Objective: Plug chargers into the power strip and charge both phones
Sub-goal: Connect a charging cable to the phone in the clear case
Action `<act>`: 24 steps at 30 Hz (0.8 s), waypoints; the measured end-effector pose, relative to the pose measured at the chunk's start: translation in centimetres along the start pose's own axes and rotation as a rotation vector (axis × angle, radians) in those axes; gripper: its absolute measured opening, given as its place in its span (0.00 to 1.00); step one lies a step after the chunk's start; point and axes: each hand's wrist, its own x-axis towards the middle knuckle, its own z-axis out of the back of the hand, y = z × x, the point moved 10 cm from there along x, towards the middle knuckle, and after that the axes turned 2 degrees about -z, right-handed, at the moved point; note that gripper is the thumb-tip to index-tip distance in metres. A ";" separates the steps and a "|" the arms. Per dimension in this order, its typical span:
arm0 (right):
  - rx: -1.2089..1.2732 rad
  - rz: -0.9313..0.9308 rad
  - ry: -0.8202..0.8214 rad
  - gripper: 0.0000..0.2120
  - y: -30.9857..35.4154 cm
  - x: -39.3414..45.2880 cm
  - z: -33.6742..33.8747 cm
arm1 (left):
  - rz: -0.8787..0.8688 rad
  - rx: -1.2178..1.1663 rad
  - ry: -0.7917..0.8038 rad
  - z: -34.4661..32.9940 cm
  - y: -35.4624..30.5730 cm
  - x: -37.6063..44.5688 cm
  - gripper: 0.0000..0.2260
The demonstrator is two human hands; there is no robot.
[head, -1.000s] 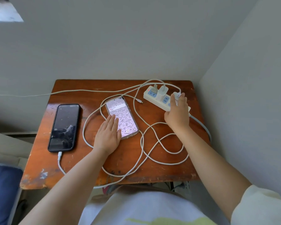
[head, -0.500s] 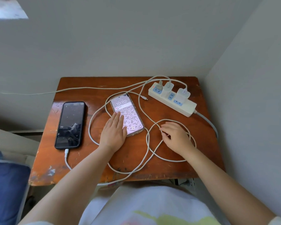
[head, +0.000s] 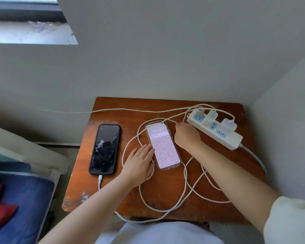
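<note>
A small wooden table holds two phones. The black phone lies at the left, screen dark, with a white cable plug in its bottom end. The lit phone lies in the middle, showing 10:02. My left hand rests flat beside it, fingertips on its left edge. My right hand is curled at the phone's upper right corner, closed on the loose end of a white cable. The white power strip at the back right carries two white chargers.
Loops of white cable cover the table's right half and hang over its front edge. Grey walls close in behind and on the right. A bed with a blue cover and a red cloth stands at the left.
My right hand left the charger on the power strip, passed over the cable loops, and now sits at the lit phone's top right corner. My left hand stayed beside the phone.
</note>
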 end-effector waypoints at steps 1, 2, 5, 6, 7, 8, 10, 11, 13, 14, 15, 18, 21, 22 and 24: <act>0.005 -0.032 -0.012 0.15 0.0 0.5 0.1 | -0.008 0.014 0.007 0.1 0.5 -0.2 0.23; 0.014 -0.051 -0.021 0.16 0.1 0.9 0.2 | -0.013 0.022 0.017 0.2 1.0 -0.3 0.23; 0.037 -0.070 -0.031 0.20 0.4 1.9 -0.1 | -0.017 0.026 0.037 0.3 2.6 -0.7 0.22; 0.047 -0.078 -0.028 0.19 0.3 1.9 -0.3 | -0.020 0.013 0.036 0.3 3.0 -0.8 0.22; 0.056 -0.089 -0.028 0.17 0.2 1.9 -0.5 | -0.032 -0.002 0.033 0.3 3.2 -0.9 0.22; 0.061 -0.102 -0.033 0.14 -0.1 1.7 -0.7 | -0.052 -0.016 0.024 0.4 3.4 -0.8 0.22; 0.062 -0.125 -0.037 0.11 -0.7 1.1 -1.0 | -0.100 -0.040 0.003 0.6 3.5 -0.6 0.21; 0.062 -0.137 -0.034 0.11 -1.0 0.8 -1.2 | -0.118 -0.052 -0.011 0.8 3.5 -0.4 0.21; 0.066 -0.180 -0.038 0.12 -2.0 0.1 -1.6 | -0.152 -0.070 -0.044 1.1 3.6 0.2 0.21; 0.076 -0.207 -0.047 0.11 -2.5 -0.3 -1.8 | -0.169 -0.072 -0.053 1.2 3.6 0.5 0.21; 0.089 -0.241 -0.060 0.11 -3.1 -0.6 -1.9 | -0.195 -0.060 -0.050 1.2 3.6 0.8 0.20; 0.149 -0.311 -0.070 0.13 -4.0 -1.5 -2.3 | -0.291 -0.008 -0.087 1.8 3.4 1.4 0.18; 0.227 -0.324 -0.089 0.14 -3.7 -1.8 -2.4 | -0.277 0.041 -0.224 3.2 4.4 1.9 0.17; 0.243 -0.329 -0.103 0.15 -3.5 -1.9 -2.2 | -0.261 0.032 -0.245 3.6 4.6 1.9 0.17; 0.253 -0.313 -0.127 0.16 -2.7 -1.8 -1.9 | -0.234 -0.003 -0.276 4.2 5.1 2.0 0.17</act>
